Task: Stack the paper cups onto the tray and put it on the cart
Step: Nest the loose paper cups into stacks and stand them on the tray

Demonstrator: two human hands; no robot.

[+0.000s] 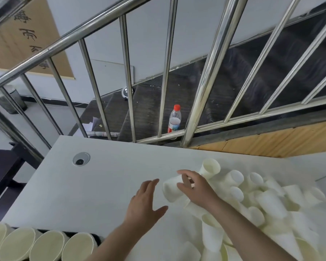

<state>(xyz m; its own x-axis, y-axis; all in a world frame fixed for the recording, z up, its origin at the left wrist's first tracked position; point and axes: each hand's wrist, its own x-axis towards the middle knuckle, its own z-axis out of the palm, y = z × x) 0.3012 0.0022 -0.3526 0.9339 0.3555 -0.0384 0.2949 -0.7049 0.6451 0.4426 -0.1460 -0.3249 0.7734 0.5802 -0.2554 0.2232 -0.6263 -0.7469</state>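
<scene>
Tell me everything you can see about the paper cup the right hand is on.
The paper cup is plain white, lying on its side on the white table, its closed base toward the left hand. The right hand curls over it at the left edge of the cup pile. Its rim is hidden.

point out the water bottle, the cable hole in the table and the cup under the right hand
water bottle (174,119): head view, on its clear body above the label.
cable hole (81,159): head view, on the round grommet's middle.
cup (170,189): head view, on its white side wall, left of the fingers.
</scene>
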